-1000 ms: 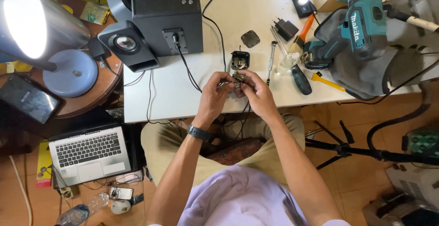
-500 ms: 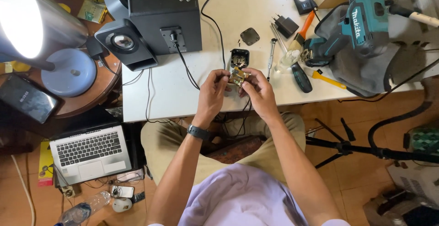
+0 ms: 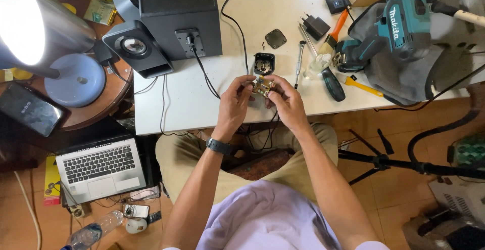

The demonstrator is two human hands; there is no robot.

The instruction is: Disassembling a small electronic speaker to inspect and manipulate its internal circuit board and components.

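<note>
The person sits at the near edge of a white table (image 3: 202,103) and holds a small circuit board (image 3: 262,85) just above that edge. The left hand (image 3: 236,98) pinches the board's left side between thumb and fingertips; the right hand (image 3: 285,101) pinches its right side in the same way, so both hands are closed on it and almost meet.

Just beyond the board, a small black housing (image 3: 264,63) lies open on the table. A little farther off and to the right lies its square black cover (image 3: 275,38), with a few tiny dark specks, perhaps screws, beside it. A slim screwdriver (image 3: 299,58) rests to the right of the housing.

Judging by this, the opening-up is done: cover off, board out of the shell. Whatever work the board needs, and refitting it, appear to remain.
</note>
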